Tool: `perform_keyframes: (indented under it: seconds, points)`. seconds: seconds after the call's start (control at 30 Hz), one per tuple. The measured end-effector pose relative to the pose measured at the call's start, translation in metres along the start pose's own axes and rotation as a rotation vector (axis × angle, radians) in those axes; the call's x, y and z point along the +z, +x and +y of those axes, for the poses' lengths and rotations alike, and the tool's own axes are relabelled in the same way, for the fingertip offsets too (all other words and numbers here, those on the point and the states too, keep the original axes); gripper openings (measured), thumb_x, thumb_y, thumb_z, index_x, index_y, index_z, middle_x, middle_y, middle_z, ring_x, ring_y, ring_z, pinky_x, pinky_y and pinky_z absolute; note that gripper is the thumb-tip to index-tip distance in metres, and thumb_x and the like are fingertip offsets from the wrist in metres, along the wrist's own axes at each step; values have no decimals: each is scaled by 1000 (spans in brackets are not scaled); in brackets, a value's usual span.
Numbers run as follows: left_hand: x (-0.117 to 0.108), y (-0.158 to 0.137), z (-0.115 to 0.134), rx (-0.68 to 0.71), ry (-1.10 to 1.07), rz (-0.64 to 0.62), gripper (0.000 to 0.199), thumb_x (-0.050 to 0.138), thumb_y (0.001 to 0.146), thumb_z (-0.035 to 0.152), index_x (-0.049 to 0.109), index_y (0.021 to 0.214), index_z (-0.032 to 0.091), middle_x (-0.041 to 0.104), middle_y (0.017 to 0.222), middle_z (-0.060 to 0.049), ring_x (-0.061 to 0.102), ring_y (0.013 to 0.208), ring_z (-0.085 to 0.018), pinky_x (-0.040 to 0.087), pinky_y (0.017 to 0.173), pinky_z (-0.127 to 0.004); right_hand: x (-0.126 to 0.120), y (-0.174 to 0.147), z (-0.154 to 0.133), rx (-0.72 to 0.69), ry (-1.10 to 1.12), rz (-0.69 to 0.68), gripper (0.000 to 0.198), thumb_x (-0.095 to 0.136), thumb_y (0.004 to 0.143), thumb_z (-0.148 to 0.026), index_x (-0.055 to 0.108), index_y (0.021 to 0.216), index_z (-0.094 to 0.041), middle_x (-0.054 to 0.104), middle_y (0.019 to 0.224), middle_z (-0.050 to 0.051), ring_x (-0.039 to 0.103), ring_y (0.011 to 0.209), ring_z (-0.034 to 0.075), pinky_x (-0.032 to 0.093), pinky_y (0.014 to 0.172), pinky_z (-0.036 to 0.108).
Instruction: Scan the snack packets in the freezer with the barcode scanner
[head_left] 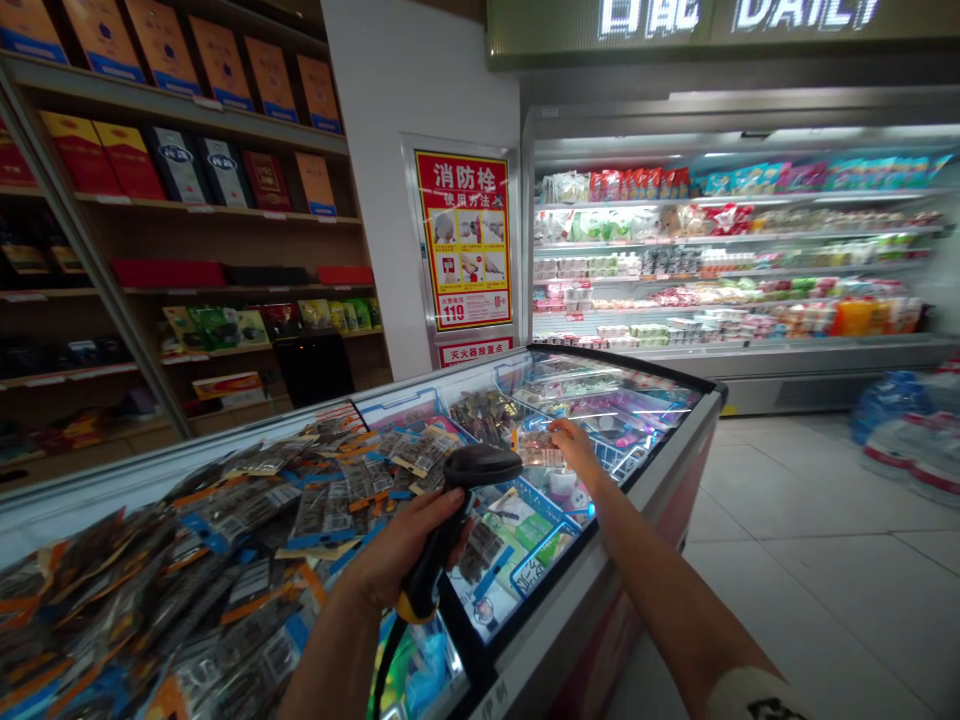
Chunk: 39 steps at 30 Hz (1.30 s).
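My left hand (405, 540) is wrapped around the handle of a black barcode scanner (480, 465) with a yellow base and a cable hanging down. Its head points right, toward a small snack packet (538, 448) that my right hand (576, 448) pinches by its right end. The packet is brownish with printing and an orange left edge, and it is held over the chest freezer. To the left of the scanner, many similar packets (240, 510) with dark contents and blue and orange edges lie in a loose heap on the freezer top.
The chest freezer (697, 425) has a dark-framed glass top, with blue wire baskets (536, 570) of goods under it. Wooden shelves (247, 215) with boxes stand behind at left. A lit dairy cooler (720, 350) is at back right. Large water bottles (892, 405) stand on the tiled floor.
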<state>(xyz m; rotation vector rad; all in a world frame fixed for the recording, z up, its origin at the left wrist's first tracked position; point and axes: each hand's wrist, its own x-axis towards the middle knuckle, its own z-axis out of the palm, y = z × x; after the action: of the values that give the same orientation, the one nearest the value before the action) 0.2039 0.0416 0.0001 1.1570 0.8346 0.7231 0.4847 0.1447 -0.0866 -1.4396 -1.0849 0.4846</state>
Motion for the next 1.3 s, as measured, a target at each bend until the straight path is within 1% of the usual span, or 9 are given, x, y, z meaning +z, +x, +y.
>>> perform_keyframes:
  seconds: [0.1, 0.23, 0.4, 0.57, 0.9, 1.03, 1.13, 1.2, 1.3]
  points:
    - [-5, -2, 2, 32, 16, -2, 32, 65, 62, 43, 57, 67, 12, 58, 56, -2, 50, 43, -9, 37, 41, -19, 1, 3, 2, -19, 49, 42, 27, 51, 59, -29, 57, 82, -16, 57, 61, -1, 51, 54, 13, 39, 51, 24]
    - [-10, -3, 2, 41, 14, -2, 33, 62, 64, 44, 57, 66, 12, 57, 55, -2, 49, 43, -8, 36, 41, -19, 0, 5, -2, -26, 130, 61, 37, 56, 59, -42, 59, 82, -12, 62, 74, 4, 55, 66, 15, 42, 60, 25]
    - [-6, 1, -3, 14, 47, -15, 33, 62, 64, 44, 57, 71, 12, 57, 57, -2, 49, 43, -9, 35, 41, -19, -4, 3, -6, 11, 181, 101, 52, 54, 60, -52, 63, 91, -11, 65, 77, 6, 56, 66, 17, 41, 55, 25]
    - [-2, 3, -7, 2, 69, -45, 32, 62, 65, 44, 56, 71, 13, 57, 57, -2, 49, 44, -8, 35, 42, -19, -4, 3, -5, 37, 183, 113, 56, 56, 57, -55, 64, 91, -12, 66, 77, 5, 57, 67, 18, 40, 55, 25]
    - [2, 4, -8, -10, 79, -57, 30, 62, 66, 42, 58, 70, 13, 56, 57, 0, 48, 45, -7, 36, 44, -19, -2, 3, -3, 63, 167, 108, 53, 56, 59, -53, 64, 93, -13, 66, 82, 6, 58, 68, 18, 39, 50, 23]
    - [2, 3, -6, 23, 77, -51, 30, 62, 66, 43, 58, 69, 13, 57, 57, -1, 49, 45, -8, 36, 43, -19, -2, 3, -3, 84, 167, 114, 52, 56, 60, -51, 64, 94, -13, 66, 81, 6, 58, 67, 17, 40, 49, 22]
    - [-1, 2, -2, 47, 54, 14, 32, 62, 65, 43, 57, 67, 12, 57, 57, -2, 49, 43, -8, 37, 41, -19, -2, 5, 1, 133, 158, 150, 47, 57, 61, -47, 64, 92, -12, 66, 78, 7, 58, 63, 18, 42, 47, 24]
    - [-4, 2, 0, 39, 18, 67, 31, 63, 64, 43, 57, 67, 12, 57, 56, -2, 50, 43, -9, 37, 41, -19, -1, 7, 6, 177, 144, 183, 43, 57, 62, -43, 63, 90, -11, 65, 74, 9, 59, 61, 19, 44, 46, 25]
    - [-11, 1, 2, 32, -29, 128, 29, 63, 65, 41, 57, 70, 13, 58, 56, -2, 50, 43, -9, 38, 39, -19, -3, 13, 13, 211, 110, 219, 41, 49, 70, -36, 57, 99, -9, 64, 72, 10, 59, 62, 20, 46, 47, 29]
